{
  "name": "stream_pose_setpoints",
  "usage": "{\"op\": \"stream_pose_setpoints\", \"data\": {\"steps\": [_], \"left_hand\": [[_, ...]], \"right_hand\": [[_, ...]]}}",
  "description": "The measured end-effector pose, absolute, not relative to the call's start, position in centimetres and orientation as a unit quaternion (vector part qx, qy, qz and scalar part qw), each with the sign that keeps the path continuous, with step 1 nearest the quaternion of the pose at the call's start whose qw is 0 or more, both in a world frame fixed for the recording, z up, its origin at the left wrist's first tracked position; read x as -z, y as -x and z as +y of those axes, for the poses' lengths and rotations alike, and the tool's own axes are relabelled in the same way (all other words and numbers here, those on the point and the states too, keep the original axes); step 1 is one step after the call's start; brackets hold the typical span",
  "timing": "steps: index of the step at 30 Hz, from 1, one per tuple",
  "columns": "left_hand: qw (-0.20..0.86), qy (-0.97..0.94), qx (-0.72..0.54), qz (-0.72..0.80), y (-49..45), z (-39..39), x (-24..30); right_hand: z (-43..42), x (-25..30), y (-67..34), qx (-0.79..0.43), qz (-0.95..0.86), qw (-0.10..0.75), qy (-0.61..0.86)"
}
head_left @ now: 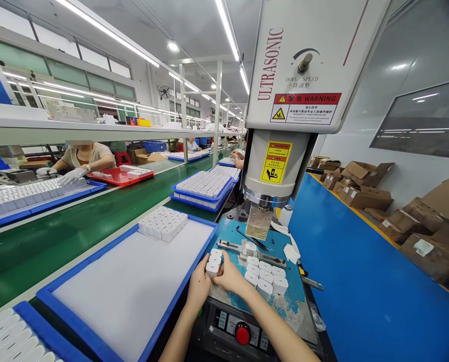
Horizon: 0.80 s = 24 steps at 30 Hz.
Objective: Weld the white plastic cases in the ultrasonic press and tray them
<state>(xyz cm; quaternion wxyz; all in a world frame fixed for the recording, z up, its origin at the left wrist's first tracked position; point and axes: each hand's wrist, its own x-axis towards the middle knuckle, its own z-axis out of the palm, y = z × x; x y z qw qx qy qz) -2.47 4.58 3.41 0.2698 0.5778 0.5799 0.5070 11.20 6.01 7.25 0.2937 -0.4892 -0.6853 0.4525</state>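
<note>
A short row of white plastic housings (212,269), rounded blocks with a small slot on top, is gripped between my two hands at the left edge of the machine's work plate. My left hand (199,282) is closed against the left side of the row, and my right hand (229,273) presses from the right. Beside my right hand, several more white housings (265,276) stand grouped on the blue work plate (296,274). One housing (250,248) sits in the metal fixture (271,259) under the ultrasonic machine's horn (258,221).
A blue tray (187,289) at left has a white liner and a block of housings (162,222) at its far end. Tweezers (252,239) lie behind the fixture. A red button (242,333) is on the front panel. A co-worker (85,161) sits across the green conveyor (59,236).
</note>
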Motion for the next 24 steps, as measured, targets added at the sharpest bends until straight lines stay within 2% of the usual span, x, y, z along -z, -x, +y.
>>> {"op": "stream_pose_setpoints", "data": {"steps": [7,11,13,16,19,24], "left_hand": [[0.239,-0.589,-0.507,0.582,2.4,4.1,-3.7],[0.211,-0.588,-0.506,0.596,2.8,3.4,-2.7],[0.177,-0.601,-0.498,0.600,3.0,2.5,-1.9],[0.117,-0.604,-0.514,0.598,3.1,0.7,-1.1],[0.074,-0.590,-0.559,0.578,2.8,-0.5,-1.3],[0.030,-0.604,-0.588,0.538,2.4,-0.2,-2.3]], "right_hand": [[5.8,-6.5,-10.2,-0.415,-0.676,0.334,0.509],[4.6,-8.5,-11.3,-0.422,-0.683,0.280,0.526],[3.3,-9.9,-12.9,-0.385,-0.703,0.282,0.526],[0.4,-10.5,-16.4,-0.262,-0.732,0.363,0.514],[-3.0,-7.9,-20.5,-0.086,-0.744,0.453,0.484],[-6.8,0.0,-25.8,0.141,-0.750,0.451,0.463]]}}
